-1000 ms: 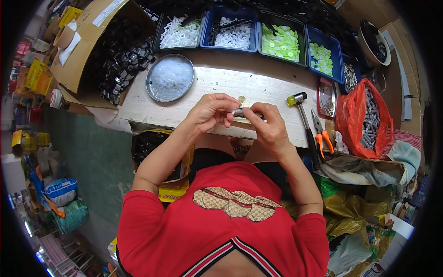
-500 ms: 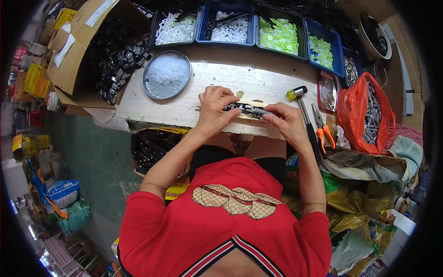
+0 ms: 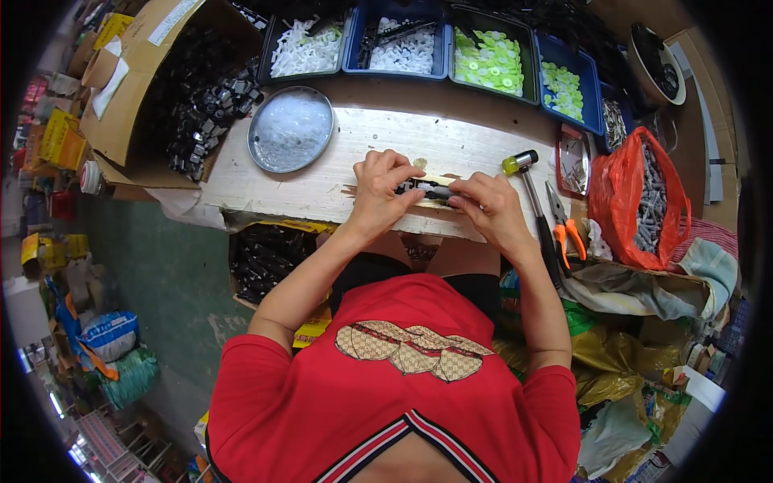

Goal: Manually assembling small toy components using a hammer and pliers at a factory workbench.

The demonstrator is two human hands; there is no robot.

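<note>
Over the near edge of the white-topped table (image 3: 378,133), both my hands work on a narrow black plastic piece (image 3: 423,187) with small white and grey parts set along it. My left hand (image 3: 377,190) pinches its left end between thumb and fingers. My right hand (image 3: 493,206) closes on its right end, fingertips at a grey part (image 3: 442,191). My fingers cover both ends, so the piece's full shape is hidden. A hammer (image 3: 533,189) with a yellow and black head lies right of my right hand, beside pliers (image 3: 568,225) with orange handles.
Bins along the back hold white parts (image 3: 306,52), white pieces (image 3: 403,55) and green discs (image 3: 491,64). A round tray (image 3: 328,145) stands left, by a cardboard box (image 3: 133,121) of black parts. At right are a red bag (image 3: 600,209) of grey pieces and a small red-rimmed tray (image 3: 559,165).
My right hand has shifted slightly left along the black piece, its fingertips closer to my left hand. My left hand has moved a little to the right.
</note>
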